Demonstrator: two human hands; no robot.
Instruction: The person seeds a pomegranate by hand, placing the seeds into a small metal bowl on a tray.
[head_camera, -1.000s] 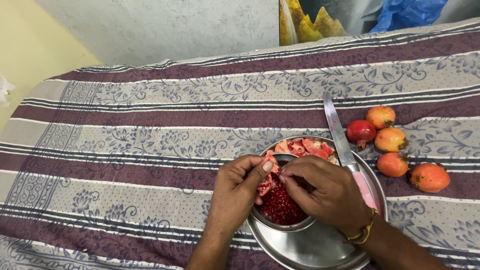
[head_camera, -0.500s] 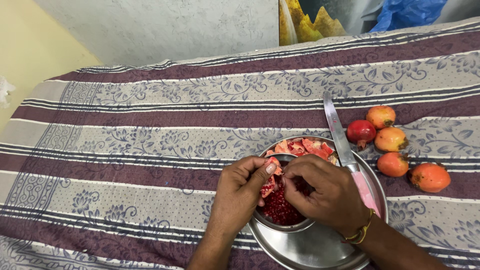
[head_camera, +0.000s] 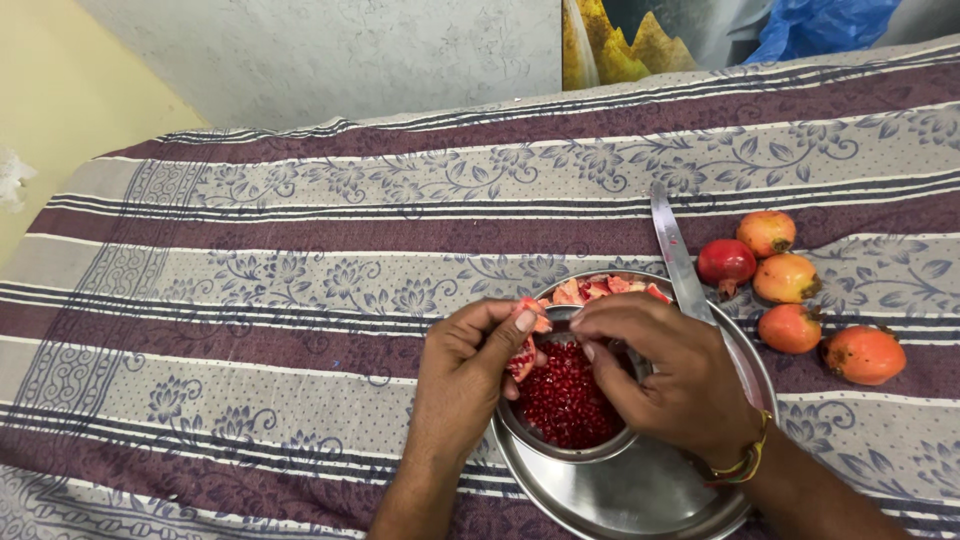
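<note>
My left hand grips a broken piece of pomegranate over a small steel bowl. The bowl is full of red pomegranate seeds. My right hand curls over the bowl, its fingertips at the fruit piece. The bowl stands on a round steel plate. Pieces of pomegranate peel lie at the plate's far edge.
A long knife rests with its blade pointing away, over the plate's right side. Several whole pomegranates lie on the striped, flowered cloth to the right. A grey wall rises behind.
Both hands stay over the bowl. My fingers have shifted slightly on the pomegranate piece, which has turned a little.
</note>
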